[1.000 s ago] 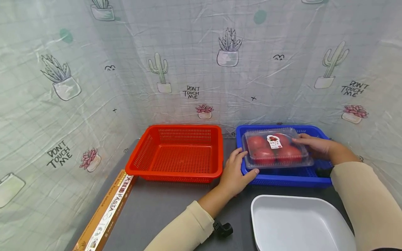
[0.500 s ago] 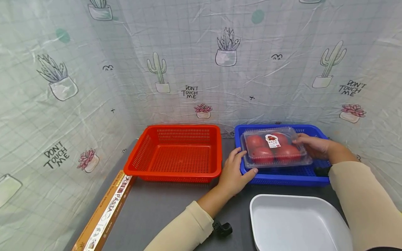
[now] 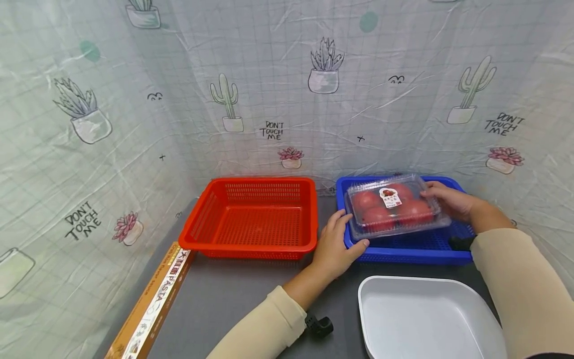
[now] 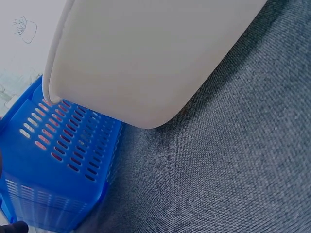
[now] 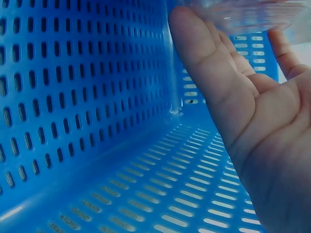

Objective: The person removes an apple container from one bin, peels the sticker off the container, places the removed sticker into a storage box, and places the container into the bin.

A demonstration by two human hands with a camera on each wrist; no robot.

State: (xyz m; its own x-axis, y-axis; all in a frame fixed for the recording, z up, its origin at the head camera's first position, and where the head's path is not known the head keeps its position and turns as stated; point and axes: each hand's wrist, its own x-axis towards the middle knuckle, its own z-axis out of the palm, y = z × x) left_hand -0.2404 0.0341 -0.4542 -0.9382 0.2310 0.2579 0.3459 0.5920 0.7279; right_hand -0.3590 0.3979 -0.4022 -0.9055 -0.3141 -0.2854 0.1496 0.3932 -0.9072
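Note:
A clear plastic pack of tomatoes (image 3: pixel 389 217) with a white label lies tilted in the blue basket (image 3: pixel 403 255), its right end raised. My right hand (image 3: pixel 454 202) grips the pack's right edge, thumb on top. In the right wrist view, the fingers (image 5: pixel 286 53) reach up to the pack's underside (image 5: pixel 252 17), over the slotted floor of the basket. My left hand (image 3: pixel 334 248) holds the basket's front left corner, its fingertips over the left rim and its thumb along the front rim, close to the pack's left end.
To the left stands a red slotted basket (image 3: pixel 251 244). A white tub (image 3: pixel 426 314) sits in front of the blue basket, and fills the top of the left wrist view. A long pasta box (image 3: pixel 152 304) lies at the table's left side. A printed curtain (image 3: pixel 269 60) hangs behind.
The right hand has lifted the pack's right end and back edge, so the pack now tilts more. The left hand stays at the basket's corner.

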